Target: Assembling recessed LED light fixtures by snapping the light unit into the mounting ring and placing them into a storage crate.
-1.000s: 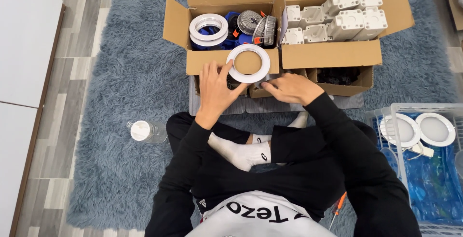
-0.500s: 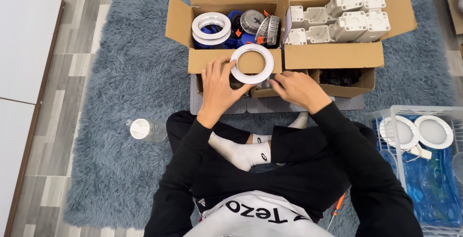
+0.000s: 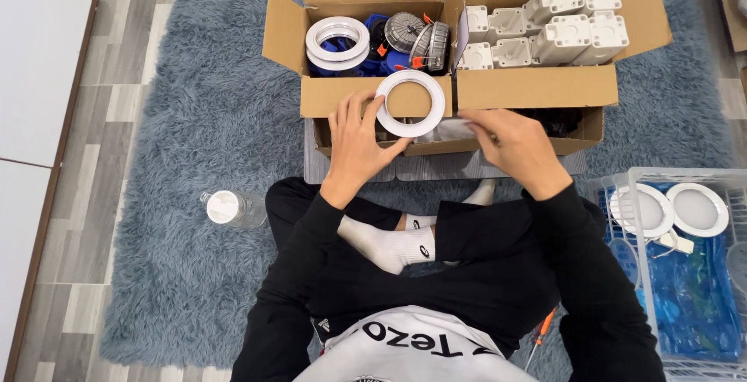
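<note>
Grey rug (image 3: 156,117) below; I pinch one white ring (image 3: 410,103) in my left hand (image 3: 359,142), right hand (image 3: 517,147) grasping a clear wrapper (image 3: 447,129); assembled lights (image 3: 669,209) binned, rings (image 3: 337,42) remain boxed.

white ring (image 3: 410,103): raised slightly toward boxes | right hand (image 3: 517,148): now grasps a silvery piece

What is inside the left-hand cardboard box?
The left cardboard box holds stacked white rings, ribbed metal parts and blue pieces. Its bottom is hidden beneath them.
</note>
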